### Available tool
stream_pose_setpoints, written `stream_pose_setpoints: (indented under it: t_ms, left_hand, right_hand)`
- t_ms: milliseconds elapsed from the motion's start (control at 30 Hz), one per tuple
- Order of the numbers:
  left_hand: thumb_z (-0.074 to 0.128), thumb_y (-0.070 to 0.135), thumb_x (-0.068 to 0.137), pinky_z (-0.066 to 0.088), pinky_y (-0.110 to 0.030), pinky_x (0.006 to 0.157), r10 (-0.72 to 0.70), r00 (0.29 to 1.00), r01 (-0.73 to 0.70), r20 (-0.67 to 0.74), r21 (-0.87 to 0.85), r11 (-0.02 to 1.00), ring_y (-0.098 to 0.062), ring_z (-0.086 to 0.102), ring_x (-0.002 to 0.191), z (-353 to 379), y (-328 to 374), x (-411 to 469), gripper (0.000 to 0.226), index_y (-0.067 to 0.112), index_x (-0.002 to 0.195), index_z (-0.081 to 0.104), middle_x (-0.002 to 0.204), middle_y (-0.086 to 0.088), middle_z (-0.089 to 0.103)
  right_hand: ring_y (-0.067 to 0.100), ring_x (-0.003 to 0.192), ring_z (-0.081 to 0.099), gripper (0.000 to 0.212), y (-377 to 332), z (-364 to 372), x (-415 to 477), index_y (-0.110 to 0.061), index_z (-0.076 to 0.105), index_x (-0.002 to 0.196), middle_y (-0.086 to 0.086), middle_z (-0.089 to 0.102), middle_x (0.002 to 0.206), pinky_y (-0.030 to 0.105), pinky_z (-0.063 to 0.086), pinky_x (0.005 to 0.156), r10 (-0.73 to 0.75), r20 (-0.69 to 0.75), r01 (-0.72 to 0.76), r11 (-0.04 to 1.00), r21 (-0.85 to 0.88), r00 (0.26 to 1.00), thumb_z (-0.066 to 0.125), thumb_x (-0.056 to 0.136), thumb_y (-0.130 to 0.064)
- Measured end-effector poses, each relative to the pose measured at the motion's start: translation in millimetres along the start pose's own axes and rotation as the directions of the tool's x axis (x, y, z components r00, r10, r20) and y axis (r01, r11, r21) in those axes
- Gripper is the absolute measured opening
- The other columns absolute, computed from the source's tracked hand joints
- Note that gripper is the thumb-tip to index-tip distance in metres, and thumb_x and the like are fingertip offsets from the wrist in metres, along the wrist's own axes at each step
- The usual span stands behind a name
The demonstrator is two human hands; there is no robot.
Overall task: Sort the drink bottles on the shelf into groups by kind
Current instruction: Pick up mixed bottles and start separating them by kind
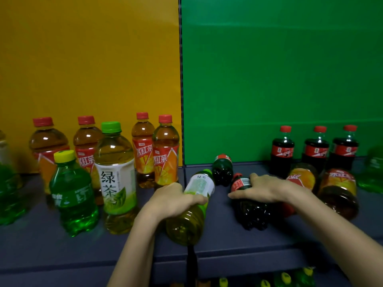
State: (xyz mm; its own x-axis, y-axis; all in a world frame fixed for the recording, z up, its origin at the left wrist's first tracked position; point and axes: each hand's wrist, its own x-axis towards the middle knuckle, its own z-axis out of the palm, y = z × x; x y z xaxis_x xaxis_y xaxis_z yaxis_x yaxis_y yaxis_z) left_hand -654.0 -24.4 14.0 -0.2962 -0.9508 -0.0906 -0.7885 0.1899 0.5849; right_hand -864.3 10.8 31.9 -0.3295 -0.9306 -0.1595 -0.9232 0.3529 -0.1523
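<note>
My left hand (pixel 174 198) grips a green tea bottle (pixel 191 214) that lies on its side at the shelf's middle, base towards me. My right hand (pixel 261 187) rests on a lying cola bottle (pixel 250 212), fingers wrapped over its red label. A second cola bottle (pixel 222 169) lies behind them. Three cola bottles (pixel 316 151) stand at the back right. Two iced red tea bottles (pixel 337 189) lie on their sides right of my right hand. On the left stand several iced red tea bottles (pixel 165 150), an upright green tea bottle (pixel 116 175) and a green soda bottle (pixel 72 191).
The dark shelf board (pixel 62 249) has a yellow back panel (pixel 89 59) on the left and a green one (pixel 279 69) on the right. More green soda bottles sit at the far left (pixel 8 193) and far right (pixel 373 172). Yellow-capped bottles (pixel 286 278) show on the shelf below.
</note>
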Motion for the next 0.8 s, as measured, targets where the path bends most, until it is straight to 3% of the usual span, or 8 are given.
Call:
stream_pose_setpoints:
  t_ms: [200, 267, 367, 500, 600, 800]
  left_hand:
    - [0.057, 0.074, 0.050, 0.054, -0.039, 0.081, 0.075, 0.982, -0.113, -0.175, -0.218, 0.969, -0.015, 0.068, 0.083, 11.8, -10.1, -11.6, 0.066, 0.023, 0.092, 0.066, 0.087, 0.004, 0.072]
    - [0.056, 0.074, 0.052, 0.054, -0.039, 0.084, 0.118, 0.955, -0.202, -0.271, -0.307, 0.930, -0.011, 0.068, 0.084, 19.4, -11.0, -17.0, 0.060, 0.029, 0.091, 0.066, 0.085, 0.009, 0.073]
    - [0.055, 0.069, 0.061, 0.052, -0.030, 0.084, 0.178, 0.892, -0.326, -0.415, -0.320, 0.890, -0.003, 0.065, 0.090, 28.4, -8.3, -25.1, 0.045, 0.038, 0.094, 0.059, 0.088, 0.019, 0.069]
    - [0.064, 0.059, 0.072, 0.050, -0.021, 0.085, 0.252, 0.839, -0.435, -0.483, -0.316, 0.843, 0.005, 0.059, 0.097, 38.0, -5.6, -25.8, 0.054, 0.038, 0.119, 0.045, 0.098, 0.030, 0.058]
    - [0.066, 0.044, 0.076, 0.042, -0.002, 0.078, 0.289, 0.811, -0.484, -0.510, -0.306, 0.820, 0.018, 0.051, 0.092, 45.3, -5.2, -22.9, 0.054, 0.042, 0.120, 0.033, 0.100, 0.036, 0.050]
    - [0.070, 0.038, 0.076, 0.037, 0.007, 0.073, 0.371, 0.787, -0.544, -0.493, -0.269, 0.795, 0.015, 0.051, 0.095, 52.3, -3.7, -19.5, 0.069, 0.027, 0.128, 0.027, 0.117, 0.020, 0.053]
  right_hand:
    - [0.026, 0.100, 0.056, 0.059, 6.6, 3.3, -9.7, -0.022, 0.040, 0.108, 0.008, 0.057, 0.115, 0.031, 0.041, 0.080, -0.060, -0.042, 0.066, 0.986, 0.151, 0.997, 0.053, 0.070, -0.065]
    - [0.028, 0.100, 0.056, 0.060, 7.3, 3.4, -15.7, -0.021, 0.038, 0.111, 0.010, 0.058, 0.117, 0.031, 0.040, 0.079, -0.075, -0.129, 0.097, 0.979, 0.177, 0.989, 0.055, 0.071, -0.063]
    - [0.029, 0.111, 0.056, 0.075, 10.4, 6.6, -22.3, -0.016, 0.030, 0.127, 0.010, 0.056, 0.125, 0.034, 0.041, 0.087, -0.097, -0.326, 0.193, 0.941, 0.278, 0.940, 0.061, 0.072, -0.058]
    - [0.025, 0.115, 0.053, 0.093, 13.4, 18.0, -27.4, -0.018, 0.016, 0.138, 0.005, 0.049, 0.133, 0.036, 0.043, 0.095, -0.123, -0.523, 0.374, 0.833, 0.408, 0.843, 0.070, 0.069, -0.049]
    - [0.020, 0.117, 0.052, 0.091, 16.0, 28.7, -29.7, -0.020, 0.019, 0.138, 0.001, 0.046, 0.133, 0.038, 0.044, 0.098, -0.127, -0.606, 0.461, 0.773, 0.435, 0.785, 0.073, 0.068, -0.044]
    - [0.012, 0.116, 0.049, 0.087, 20.3, 40.7, -30.7, -0.021, 0.024, 0.134, -0.014, 0.039, 0.119, 0.029, 0.043, 0.094, -0.160, -0.665, 0.520, 0.761, 0.387, 0.729, 0.074, 0.067, -0.043]
